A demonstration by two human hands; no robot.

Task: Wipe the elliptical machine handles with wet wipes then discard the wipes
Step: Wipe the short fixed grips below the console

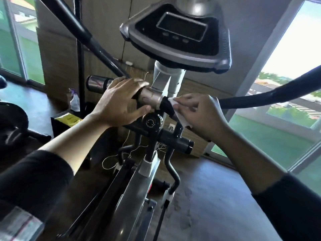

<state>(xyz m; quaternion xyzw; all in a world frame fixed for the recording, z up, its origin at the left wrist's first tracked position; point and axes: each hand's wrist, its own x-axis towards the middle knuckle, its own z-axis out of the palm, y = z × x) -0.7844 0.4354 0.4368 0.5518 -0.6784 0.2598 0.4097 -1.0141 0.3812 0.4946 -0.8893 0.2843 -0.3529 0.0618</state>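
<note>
Small home gym or exercise room: grey-black elliptical machine with display console [178, 30], black curved foam handlebars [76, 26], large glass sliding windows [284, 108] onto greenery, brown floor [213, 188], white spray bottle [74, 100].

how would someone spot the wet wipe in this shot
Start at the elliptical's console and drop down its grey post to the fixed handlebar. The right hand presses the wet wipe onto the black grip there. It is the only white sheet, unlike the bare chrome sensor beside the left hand.
</note>
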